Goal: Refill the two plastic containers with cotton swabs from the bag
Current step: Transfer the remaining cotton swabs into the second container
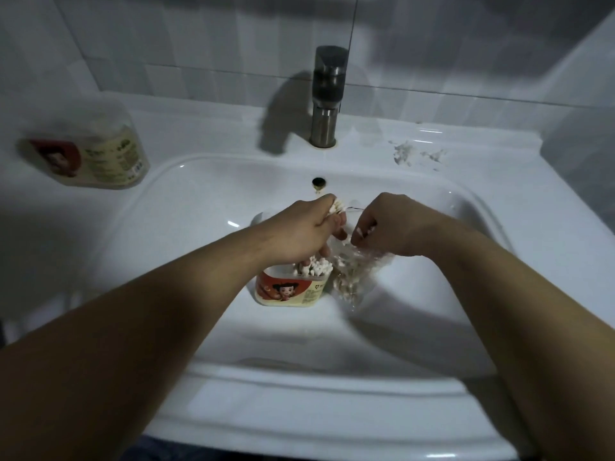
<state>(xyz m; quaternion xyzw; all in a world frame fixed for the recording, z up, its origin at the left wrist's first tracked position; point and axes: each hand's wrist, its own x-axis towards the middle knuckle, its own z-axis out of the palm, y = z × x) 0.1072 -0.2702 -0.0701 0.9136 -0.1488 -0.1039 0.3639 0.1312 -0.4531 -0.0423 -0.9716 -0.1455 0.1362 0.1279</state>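
Both centred, rim well apart: left hand grips swabs, right hand bag.

Pretty dim in here, light seems to come from above and behind, so everything looks greyish. White ceramic sink with a wide rectangular basin with rounded corners and a flat deck all around. A stubby brushed-steel faucet stands at the back centre and throws a dark shadow to its left on the deck and wall. A small round overflow hole sits just under it. The back wall is glossy white tile, with a plain side wall on the right. Some white flecks are scattered on the deck right of the faucet.
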